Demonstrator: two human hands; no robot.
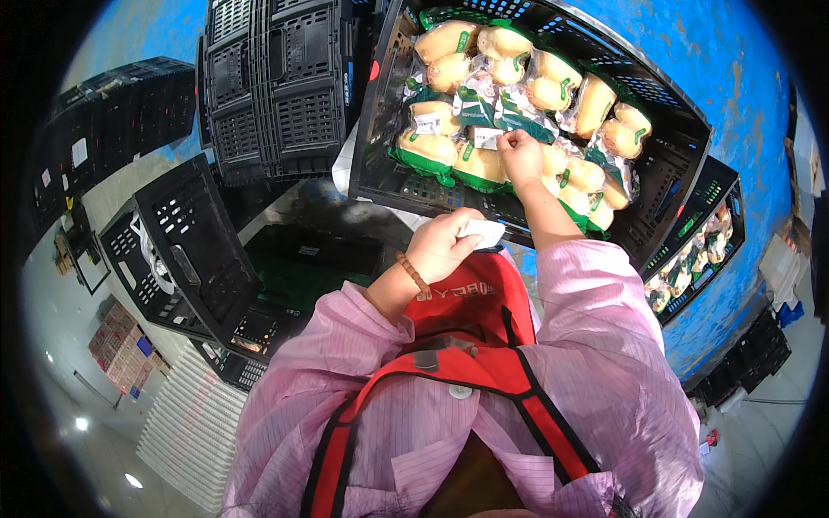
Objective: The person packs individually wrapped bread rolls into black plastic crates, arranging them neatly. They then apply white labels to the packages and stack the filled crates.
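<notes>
A black plastic crate point(673, 188) in front of me holds several clear-and-green bags of pale, peeled-looking produce point(586, 107). My right hand point(523, 155) reaches into it, fingertips pinched at the right edge of a white printed label point(486, 138) on a bag in the near row. Whether the fingers still grip the label cannot be told. Another white label point(427, 123) lies on the bag to its left. My left hand point(447, 245), with a beaded bracelet at the wrist, holds a small wad of white labels or paper point(483, 233) just outside the crate's near wall.
Stacked black folding crates point(278, 90) stand left of the crate. An upright black crate point(194, 252) is at the lower left, beside a white corrugated sheet point(191, 427). At the right, a lower crate point(741, 226) holds more bagged produce. The floor point(725, 84) is partly blue.
</notes>
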